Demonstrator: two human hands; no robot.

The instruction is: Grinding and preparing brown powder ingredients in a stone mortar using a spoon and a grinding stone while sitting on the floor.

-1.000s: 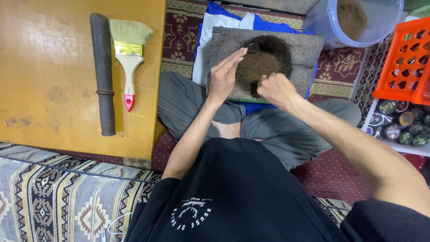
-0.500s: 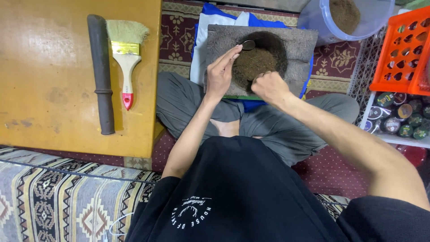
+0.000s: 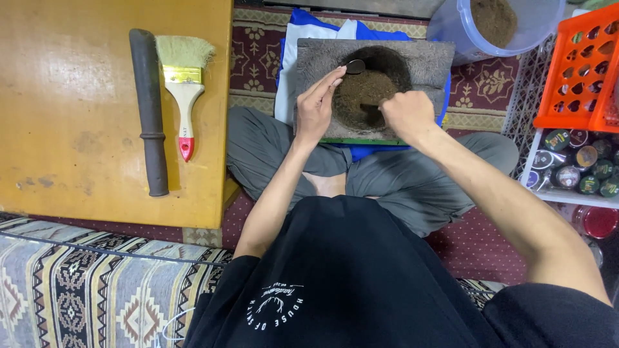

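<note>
Brown powder [image 3: 364,96] fills the round hollow in a grey slab [image 3: 431,61] that rests on the lap of a person sitting cross-legged on a patterned carpet. The left hand [image 3: 317,106] lies along the slab's left side, fingers stretched out and nearly straight, their tips just at a small dark round object [image 3: 355,66] on the hollow's upper left rim; whether they pinch it or only touch it cannot be made out. The right hand [image 3: 406,115] is curled into a fist at the slab's lower right edge, knuckles up, seemingly closed on a short tool whose tip dips into the powder, though the tool itself is mostly hidden.

Judging by how things lie, the hollow is already heaped with powder and its top looks roughly shaped but uneven, so the filling seems mostly done while the smoothing or pressing is not finished.

Under the slab a blue and white cloth [image 3: 291,51] shows. Above and right of the slab stands a clear tub [image 3: 451,29] holding more of the brown powder. Farther right is an orange crate [image 3: 577,64], with small round tins [image 3: 574,171] below it. Left of the slab sits a yellow low table [image 3: 64,129] bearing a paintbrush [image 3: 184,90] with a red-tipped handle and a dark rod [image 3: 149,109], lying untouched side by side.
</note>
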